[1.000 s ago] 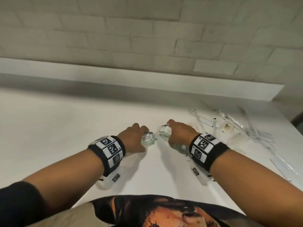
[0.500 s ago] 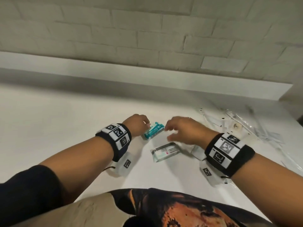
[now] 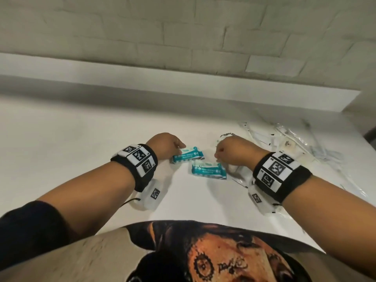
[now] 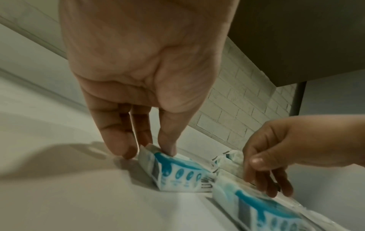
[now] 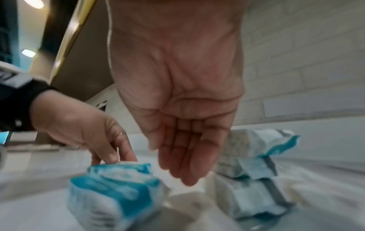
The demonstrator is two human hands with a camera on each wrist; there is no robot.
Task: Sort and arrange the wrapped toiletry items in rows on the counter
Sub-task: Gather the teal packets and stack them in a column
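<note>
Two teal-and-white wipe packets lie printed side up on the white counter (image 3: 61, 151). My left hand (image 3: 168, 146) pinches the left end of the far packet (image 3: 188, 157) between thumb and fingers (image 4: 118, 140), and the packet (image 4: 177, 173) rests on the counter. The near packet (image 3: 209, 170) lies just below and to the right of it. My right hand (image 3: 225, 151) hovers over that packet's right end with its fingers (image 5: 187, 171) loose and its palm bare. Beside it are two pale packets (image 5: 254, 150), one on top of the other.
A loose pile of clear-wrapped long items (image 3: 295, 143) spreads over the counter's right end. A raised white ledge (image 3: 183, 84) and a brick wall close off the back. The counter's front edge runs against my torso.
One second ago both hands held packets bunched together. Half a second ago one packet lay pale side up; now it shows its teal face, and my right hand has let go.
</note>
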